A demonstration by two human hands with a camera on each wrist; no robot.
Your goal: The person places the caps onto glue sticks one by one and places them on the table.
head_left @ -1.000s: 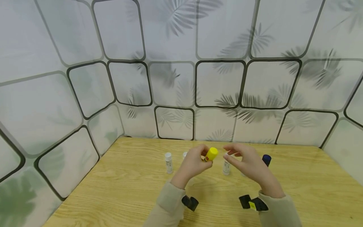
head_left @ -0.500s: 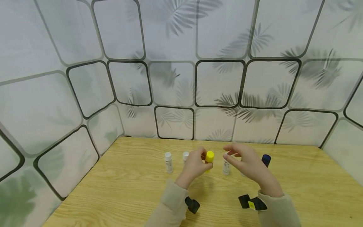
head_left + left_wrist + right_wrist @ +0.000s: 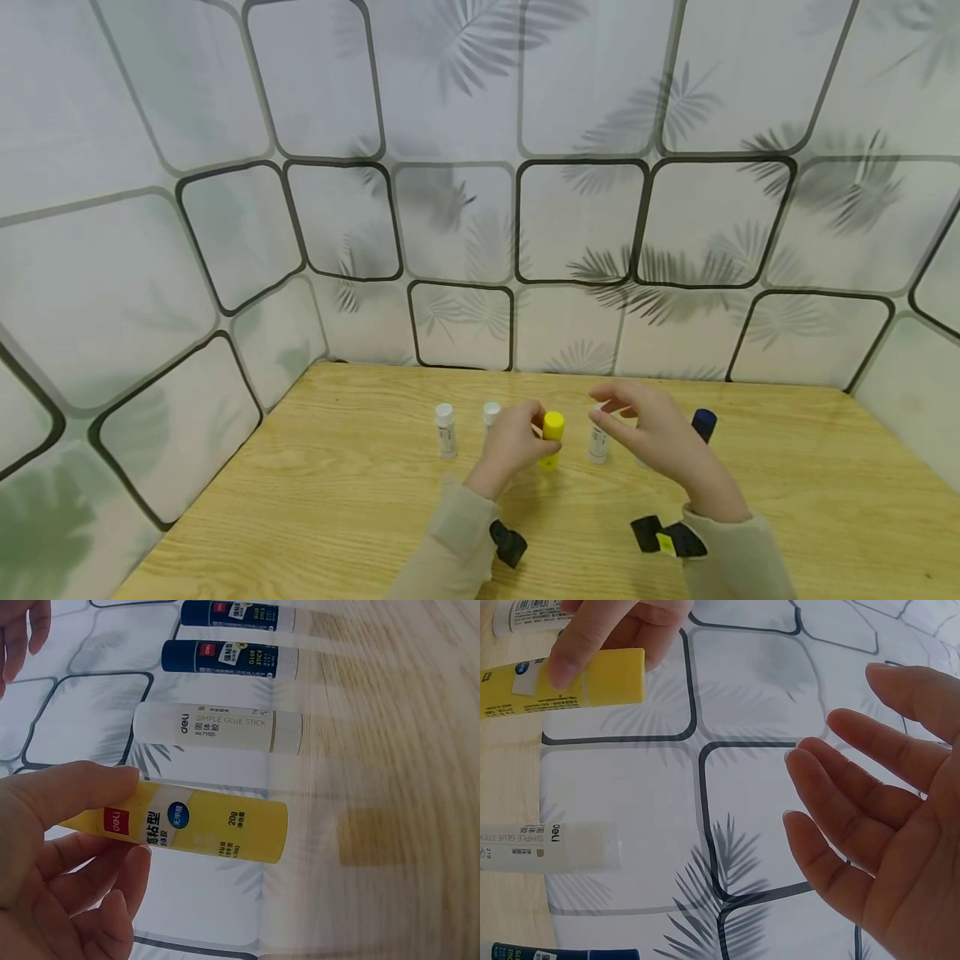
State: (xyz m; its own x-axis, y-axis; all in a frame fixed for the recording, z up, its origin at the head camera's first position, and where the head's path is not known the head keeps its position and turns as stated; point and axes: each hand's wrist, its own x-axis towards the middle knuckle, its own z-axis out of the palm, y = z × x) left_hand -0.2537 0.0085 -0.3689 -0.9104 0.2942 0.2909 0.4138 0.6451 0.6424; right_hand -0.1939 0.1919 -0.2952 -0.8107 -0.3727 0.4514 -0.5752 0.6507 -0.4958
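The left hand (image 3: 512,446) pinches a yellow glue stick (image 3: 214,825) between thumb and fingers, holding it upright over the counter (image 3: 337,517) near the middle, its yellow cap uppermost. Its base is close to the wood, though whether it actually touches is hard to tell from these angles. A red brand patch and a blue oval show on its label.

The right hand (image 3: 651,427) is well apart from the yellow stick, its fingers loosely bent and spaced from one another, the palm showing in the right wrist view.

Between the two hands in the head view stands a white glue stick (image 3: 597,446), its cap partly covered by the right fingertips. Beyond it in the left wrist view, two dark blue glue sticks (image 3: 230,658) stand side by side. On the person's left stand two more white sticks (image 3: 446,432), one partly hidden behind the left hand. Behind the counter hangs a pale backdrop (image 3: 457,221) with rounded outlines and grey leaves
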